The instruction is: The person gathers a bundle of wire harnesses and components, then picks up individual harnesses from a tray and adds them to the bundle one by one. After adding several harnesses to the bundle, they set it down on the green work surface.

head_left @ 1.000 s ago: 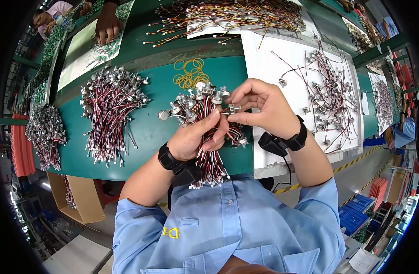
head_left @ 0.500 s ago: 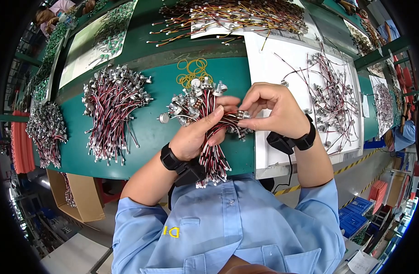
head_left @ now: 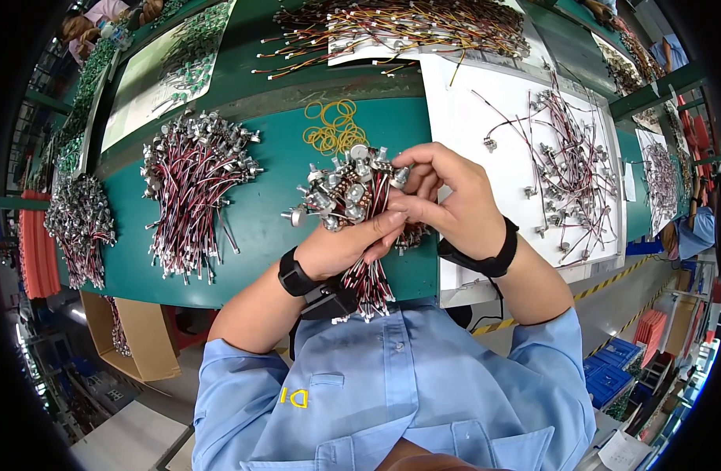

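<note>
My left hand is wrapped round the wires of a bundle of wired potentiometers. Their silvery round bodies and shafts fan out above its fingers. Red, black and white leads with small white connectors hang out below. At the bundle's right side, my right hand has thumb and fingers closed on one potentiometer, held against the others. Part of the wires lies hidden behind both hands.
Yellow rubber bands lie just beyond the bundle on the green mat. Two finished-looking bunches rest at left. Loose wired potentiometers spread over a white board at right. Yellow-red wires lie at the back.
My right hand has moved left and slightly up, bringing its potentiometer from beside the bundle against it. The bundle's heads have tilted and my left hand has closed in around the wires.
</note>
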A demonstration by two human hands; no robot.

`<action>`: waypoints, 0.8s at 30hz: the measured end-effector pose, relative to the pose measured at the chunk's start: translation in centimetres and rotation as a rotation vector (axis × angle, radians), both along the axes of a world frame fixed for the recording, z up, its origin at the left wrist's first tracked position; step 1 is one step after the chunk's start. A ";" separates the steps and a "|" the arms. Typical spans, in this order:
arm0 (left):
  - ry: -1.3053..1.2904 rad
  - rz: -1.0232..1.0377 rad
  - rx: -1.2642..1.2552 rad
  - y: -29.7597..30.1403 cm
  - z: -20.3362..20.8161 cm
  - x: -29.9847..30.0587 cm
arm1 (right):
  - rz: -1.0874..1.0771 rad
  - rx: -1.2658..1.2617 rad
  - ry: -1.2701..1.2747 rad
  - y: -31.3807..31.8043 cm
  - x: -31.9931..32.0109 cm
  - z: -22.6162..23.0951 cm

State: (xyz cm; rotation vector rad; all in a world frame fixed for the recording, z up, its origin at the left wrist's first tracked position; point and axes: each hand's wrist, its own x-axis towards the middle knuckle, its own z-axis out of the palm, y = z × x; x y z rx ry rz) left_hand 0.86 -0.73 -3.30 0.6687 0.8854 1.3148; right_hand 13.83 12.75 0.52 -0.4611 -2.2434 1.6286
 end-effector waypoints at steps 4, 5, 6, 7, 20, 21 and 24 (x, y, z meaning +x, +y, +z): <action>0.080 -0.006 -0.006 -0.1 0.0 0.2 | -0.020 0.011 -0.001 -0.2 -0.1 -0.4; 0.024 0.023 0.000 -0.1 -0.2 0.3 | -0.015 -0.021 0.061 -0.1 -0.1 -0.7; -0.031 0.052 0.005 -0.1 -0.3 0.3 | -0.010 -0.052 0.123 0.1 -0.1 -0.9; -0.031 0.053 0.005 -0.1 -0.4 0.2 | -0.009 -0.052 0.123 0.3 -0.1 -1.1; -0.162 0.229 -0.040 0.1 0.2 -0.2 | 0.025 0.460 0.169 0.9 0.1 -0.7; -0.138 0.263 -0.050 0.1 0.4 -0.2 | 0.027 0.422 0.154 0.9 0.1 -0.6; -0.109 0.293 -0.041 0.1 -0.1 -0.2 | 0.027 0.344 0.112 1.0 0.0 -0.7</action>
